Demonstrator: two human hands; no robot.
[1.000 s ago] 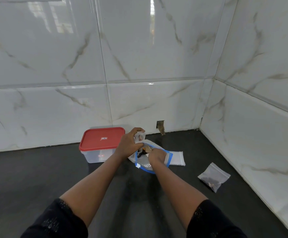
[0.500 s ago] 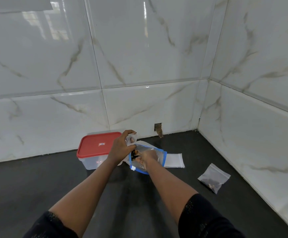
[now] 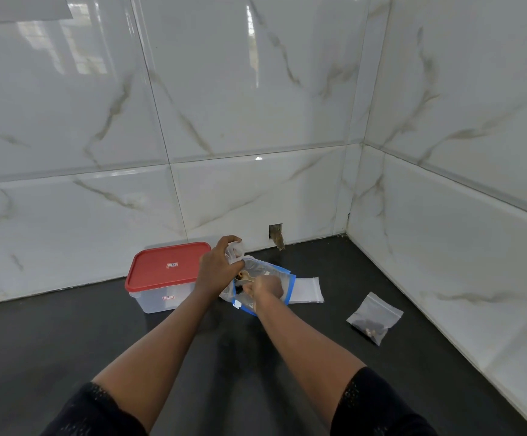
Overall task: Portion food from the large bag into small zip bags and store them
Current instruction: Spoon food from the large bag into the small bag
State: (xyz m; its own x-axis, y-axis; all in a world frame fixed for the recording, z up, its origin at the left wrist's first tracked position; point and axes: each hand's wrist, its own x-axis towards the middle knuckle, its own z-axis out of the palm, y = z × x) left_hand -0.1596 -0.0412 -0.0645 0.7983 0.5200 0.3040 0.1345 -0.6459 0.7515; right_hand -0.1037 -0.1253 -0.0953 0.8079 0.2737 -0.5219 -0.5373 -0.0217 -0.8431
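A large clear bag with a blue zip edge (image 3: 284, 286) lies on the dark counter near the back wall. My left hand (image 3: 216, 270) grips a small clear zip bag (image 3: 235, 250) just above the large bag's mouth. My right hand (image 3: 263, 287) is curled at the large bag's opening and pinches a piece of brown food (image 3: 244, 275). A filled small zip bag (image 3: 374, 317) with dark food in it lies apart to the right. Flat unfilled small bags (image 3: 308, 289) lie behind the large bag.
A clear plastic box with a red lid (image 3: 167, 272) stands shut to the left of my hands, against the back wall. Marble-tiled walls meet in a corner at the back right. A small hole (image 3: 275, 231) shows in the back wall.
My right hand has drawn back a little from inside the large bag toward its mouth, with food in its fingers. My left hand keeps its hold on the small bag.
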